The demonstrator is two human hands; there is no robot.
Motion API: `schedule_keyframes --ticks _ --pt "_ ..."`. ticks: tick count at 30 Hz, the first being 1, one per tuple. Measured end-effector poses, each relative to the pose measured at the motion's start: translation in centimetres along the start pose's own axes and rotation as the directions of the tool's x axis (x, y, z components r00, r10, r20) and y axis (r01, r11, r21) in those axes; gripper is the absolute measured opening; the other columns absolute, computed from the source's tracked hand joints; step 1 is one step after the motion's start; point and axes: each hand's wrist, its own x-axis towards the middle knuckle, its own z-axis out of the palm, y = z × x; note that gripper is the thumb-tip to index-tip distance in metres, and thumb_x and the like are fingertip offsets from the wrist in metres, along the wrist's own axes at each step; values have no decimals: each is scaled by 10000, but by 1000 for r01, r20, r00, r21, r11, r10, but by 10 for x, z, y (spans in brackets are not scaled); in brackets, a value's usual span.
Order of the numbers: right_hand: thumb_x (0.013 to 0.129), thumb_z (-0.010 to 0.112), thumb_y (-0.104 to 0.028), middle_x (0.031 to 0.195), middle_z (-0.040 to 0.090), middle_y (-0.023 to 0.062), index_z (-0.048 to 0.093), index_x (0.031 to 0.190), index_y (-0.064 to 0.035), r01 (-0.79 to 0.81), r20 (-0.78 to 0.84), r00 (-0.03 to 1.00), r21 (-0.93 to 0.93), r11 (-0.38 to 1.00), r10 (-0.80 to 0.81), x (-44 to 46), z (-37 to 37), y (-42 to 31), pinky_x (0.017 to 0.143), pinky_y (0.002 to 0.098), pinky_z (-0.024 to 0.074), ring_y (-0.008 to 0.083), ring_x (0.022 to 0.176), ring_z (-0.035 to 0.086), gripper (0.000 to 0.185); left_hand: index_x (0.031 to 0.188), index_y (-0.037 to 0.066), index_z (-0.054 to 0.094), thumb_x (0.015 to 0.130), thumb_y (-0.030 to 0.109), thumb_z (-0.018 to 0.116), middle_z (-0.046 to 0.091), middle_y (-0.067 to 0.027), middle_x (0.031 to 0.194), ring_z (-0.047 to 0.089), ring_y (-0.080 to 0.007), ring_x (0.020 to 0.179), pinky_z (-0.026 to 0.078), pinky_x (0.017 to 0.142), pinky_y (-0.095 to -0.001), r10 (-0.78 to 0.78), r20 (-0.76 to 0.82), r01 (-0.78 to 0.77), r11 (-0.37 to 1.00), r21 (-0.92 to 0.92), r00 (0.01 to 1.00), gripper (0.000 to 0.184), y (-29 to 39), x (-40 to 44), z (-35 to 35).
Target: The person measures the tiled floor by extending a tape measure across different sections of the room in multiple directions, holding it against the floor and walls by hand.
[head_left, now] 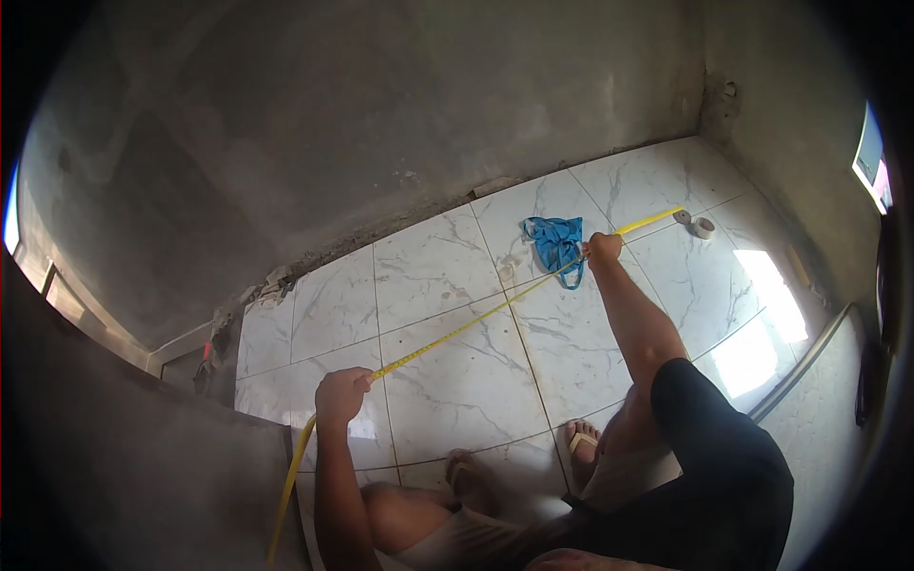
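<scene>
A yellow measuring tape (pixel 447 337) runs taut and slanting across the marbled white floor tiles (pixel 457 404). My left hand (pixel 341 394) is closed on it at the lower left, and a loose length hangs down past that wrist. Farther up to the right, my right hand (pixel 603 248) grips the same tape, whose end reaches on beyond the fist toward the right. Just left of that fist a crumpled blue cloth (pixel 557 242) with straps lies on the tiles, partly under the tape.
A roll of tape (pixel 704 228) rests near the measuring tape's far end. Bare grey plaster walls (pixel 428 95) enclose the floor, with rubble (pixel 276 284) along the back edge. My sandalled foot (pixel 581 441) stands on the tiles. A pale curved-edged panel (pixel 819 409) is at right.
</scene>
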Motion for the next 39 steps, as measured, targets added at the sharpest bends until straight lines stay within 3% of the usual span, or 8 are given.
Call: schedule_keyframes --ticks 3,10,14,18,20,23,29,39 --pt "756 535 54 943 608 262 464 1201 107 276 -90 950 -205 939 -299 20 2 20 477 398 530 328 660 677 453 1004 29 736 846 249 604 706 -79 734 651 -148 630 510 619 -298 2 113 4 998 -57 994 302 -5 4 6" --pt "768 543 -20 1024 656 273 595 1099 93 96 -32 991 -513 853 -131 29 -15 18 623 441 568 392 870 690 354 1033 -15 713 870 227 612 707 -88 785 648 -130 626 501 611 -278 -12 324 98 963 -249 946 309 -9 7 7" --pt "791 523 -32 954 651 259 572 1096 110 370 68 908 -590 717 -413 35 -15 25 633 431 563 381 822 692 340 1058 -75 683 868 174 625 700 -113 805 638 -141 646 544 648 -286 -43 420 183 936 -301 907 319 -7 9 6" --pt "873 529 -73 940 625 205 462 1179 100 113 -139 982 -135 984 -132 28 7 23 640 383 579 316 793 691 358 1053 -61 684 883 171 618 692 -93 806 632 -136 661 542 661 -286 -19 468 216 903 -371 884 296 -6 7 12" --pt "922 533 -100 948 613 180 424 1204 75 -132 -39 989 161 978 140 -19 9 -22 638 364 585 278 780 686 350 1049 -56 684 890 169 615 686 -83 807 626 -132 665 536 660 -282 5 463 212 885 -415 886 283 -3 6 17" --pt "970 527 -124 982 622 160 462 1169 42 -225 249 958 352 909 141 -42 11 -45 674 358 591 255 783 680 266 1032 -50 685 905 166 611 673 -66 793 604 -118 645 518 641 -270 48 432 190 850 -491 901 262 9 2 27" --pt "1008 467 -142 1050 628 115 469 1208 -4 -124 516 856 167 978 21 -123 -1 -90 835 367 559 247 935 660 242 1114 -47 659 943 157 610 678 -50 798 588 -83 623 507 602 -248 87 386 169 795 -582 918 271 33 15 38" --pt "1021 476 -145 1164 632 125 461 1204 -67 -173 763 610 -133 976 213 -279 -65 -94 828 363 551 226 982 643 199 1102 -26 668 944 154 627 678 -40 792 588 -75 629 507 606 -243 186 379 120 747 -654 906 244 84 0 45"
